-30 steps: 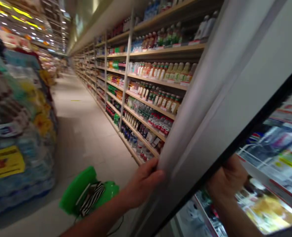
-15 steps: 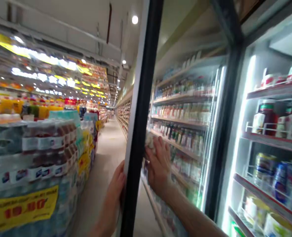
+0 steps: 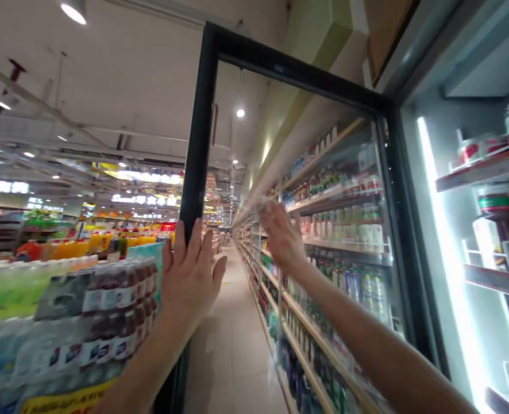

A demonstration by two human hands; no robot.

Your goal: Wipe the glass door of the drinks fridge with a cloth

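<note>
A black-framed glass door (image 3: 297, 66) of a lit drinks fridge stands swung open in front of me. My left hand (image 3: 192, 264) lies against the door's left frame bar, fingers stretched upward and slightly apart. On the glass, my right hand (image 3: 282, 238) presses a pale, crumpled cloth (image 3: 263, 206); its fingers are smeared by motion, and most of the cloth is hidden beneath them. Through the pane I see shelves of bottles, partly mixed with reflections.
At right, the open fridge holds a dark red bottle with a green cap (image 3: 498, 227) on a wire-fronted shelf (image 3: 496, 279). Shrink-wrapped bottle packs (image 3: 112, 305) are stacked at left, with a yellow price sign (image 3: 69, 399) below. A tiled aisle (image 3: 228, 345) runs ahead.
My view has tilted up, bringing the door's top edge into sight. My right hand has moved higher on the glass with the cloth. My left hand has shifted up the frame, its fingers now spread.
</note>
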